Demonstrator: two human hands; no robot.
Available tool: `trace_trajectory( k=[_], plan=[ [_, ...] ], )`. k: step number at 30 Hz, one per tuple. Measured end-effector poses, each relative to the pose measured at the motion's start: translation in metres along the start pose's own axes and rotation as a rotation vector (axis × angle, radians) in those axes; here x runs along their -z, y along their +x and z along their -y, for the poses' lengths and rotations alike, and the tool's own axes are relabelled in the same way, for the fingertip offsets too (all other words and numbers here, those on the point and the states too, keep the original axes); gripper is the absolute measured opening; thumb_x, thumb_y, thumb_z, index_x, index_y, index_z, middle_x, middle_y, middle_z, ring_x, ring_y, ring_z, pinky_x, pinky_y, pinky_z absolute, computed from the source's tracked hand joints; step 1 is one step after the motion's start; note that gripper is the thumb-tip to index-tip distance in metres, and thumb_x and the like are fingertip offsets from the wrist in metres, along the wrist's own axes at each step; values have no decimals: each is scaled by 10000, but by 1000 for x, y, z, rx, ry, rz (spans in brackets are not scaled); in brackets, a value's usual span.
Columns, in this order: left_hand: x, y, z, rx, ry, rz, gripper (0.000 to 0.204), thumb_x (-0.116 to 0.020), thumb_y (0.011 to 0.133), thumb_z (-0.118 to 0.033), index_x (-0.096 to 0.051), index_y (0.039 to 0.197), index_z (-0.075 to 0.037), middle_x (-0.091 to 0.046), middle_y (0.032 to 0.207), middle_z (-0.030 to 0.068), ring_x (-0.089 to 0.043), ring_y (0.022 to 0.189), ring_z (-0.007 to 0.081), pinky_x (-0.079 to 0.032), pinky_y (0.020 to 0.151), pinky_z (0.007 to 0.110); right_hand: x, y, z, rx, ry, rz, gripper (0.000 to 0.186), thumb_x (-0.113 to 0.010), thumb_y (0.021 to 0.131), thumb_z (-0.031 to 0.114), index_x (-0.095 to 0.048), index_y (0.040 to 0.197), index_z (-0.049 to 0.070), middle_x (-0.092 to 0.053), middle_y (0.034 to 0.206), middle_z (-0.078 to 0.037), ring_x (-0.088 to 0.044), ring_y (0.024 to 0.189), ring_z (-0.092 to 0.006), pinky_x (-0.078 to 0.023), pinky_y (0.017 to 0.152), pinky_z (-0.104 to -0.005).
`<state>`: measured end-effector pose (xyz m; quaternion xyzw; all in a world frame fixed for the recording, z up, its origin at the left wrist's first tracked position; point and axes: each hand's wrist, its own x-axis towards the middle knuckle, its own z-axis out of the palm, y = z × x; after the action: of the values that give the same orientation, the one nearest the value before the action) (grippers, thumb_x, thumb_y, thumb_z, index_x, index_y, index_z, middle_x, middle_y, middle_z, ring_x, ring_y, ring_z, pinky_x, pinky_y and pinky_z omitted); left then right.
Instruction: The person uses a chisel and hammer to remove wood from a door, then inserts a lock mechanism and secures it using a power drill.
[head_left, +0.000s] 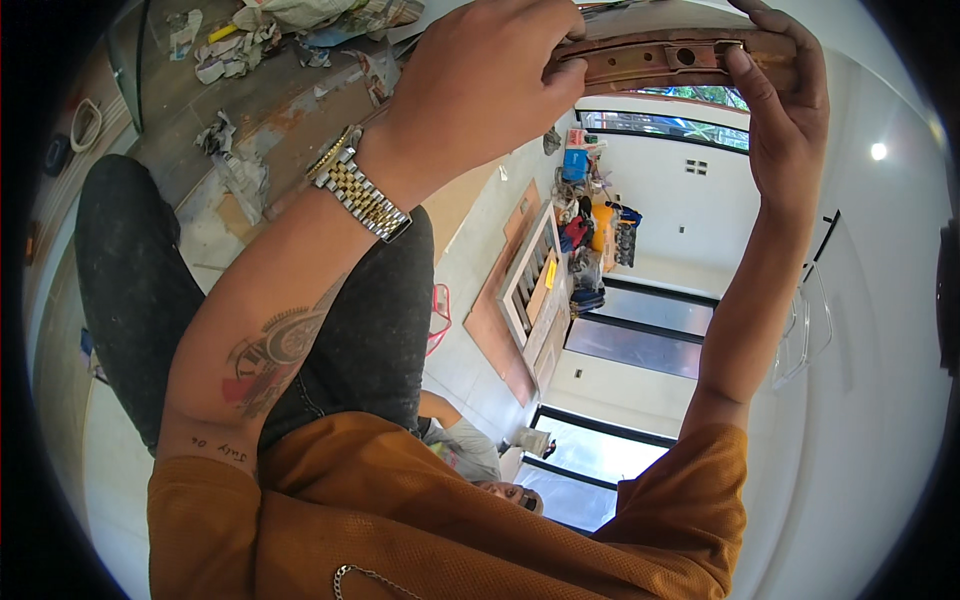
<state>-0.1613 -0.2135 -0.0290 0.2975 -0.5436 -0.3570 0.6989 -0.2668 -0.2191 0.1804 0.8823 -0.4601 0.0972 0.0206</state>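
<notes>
Brown shirt (430, 510); beyond, reddish-brown strip (640, 66), held lengthwise crosswise: left end pinched by left hand (480, 85), right end clasped by right hand (787, 115).

A watch (372, 202) with gold and silver links circles the wrist behind the left hand (485, 80). Farther from that hand, the forearm bears a dark, gear-like tattoo (275, 350) with a red patch, then small inked script (217, 447). Beyond both hands are a rust-brown, short-sleeved textured shirt (430, 490), a silver-coloured chain (338, 577), and black, pale-speckled trousers (375, 335).
</notes>
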Motion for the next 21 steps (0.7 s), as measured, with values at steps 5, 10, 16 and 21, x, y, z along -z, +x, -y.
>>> trace_trajectory(
  k=[5, 10, 16, 21],
  plan=[
    [4, 8, 4, 32, -98, 96, 205, -681, 848, -88, -642, 1013, 28, -672, 902, 215, -673, 832, 356, -540, 747, 407, 8, 4, 8, -106, 142, 104, 439, -718, 881, 225, -554, 1242, 38, -567, 1230, -125, -563, 1158, -253, -512, 975, -376],
    [9, 8, 4, 78, -197, 132, 198, -667, 857, -92, -640, 1011, 29, -679, 876, 228, -684, 817, 361, -544, 751, 407, 1, -1, -9, -25, 32, 23, 444, -724, 875, 220, -550, 1242, 42, -566, 1240, -125, -559, 1166, -255, -508, 980, -379],
    [2, 10, 0, -20, 0, 89, 131, -629, 863, -94, -613, 933, 15, -653, 837, 215, -664, 806, 377, -534, 733, 448, 1, -1, -4, -74, 87, 20, 452, -723, 874, 215, -544, 1252, 43, -565, 1249, -126, -556, 1176, -257, -505, 984, -380],
    [-4, 9, 7, -136, 79, 42, 85, -591, 855, -72, -556, 854, 5, -595, 787, 183, -625, 780, 369, -524, 715, 460, -2, 0, -13, -66, 64, -4, 440, -713, 879, 215, -543, 1244, 40, -565, 1248, -131, -559, 1171, -260, -516, 976, -379]
  ],
)
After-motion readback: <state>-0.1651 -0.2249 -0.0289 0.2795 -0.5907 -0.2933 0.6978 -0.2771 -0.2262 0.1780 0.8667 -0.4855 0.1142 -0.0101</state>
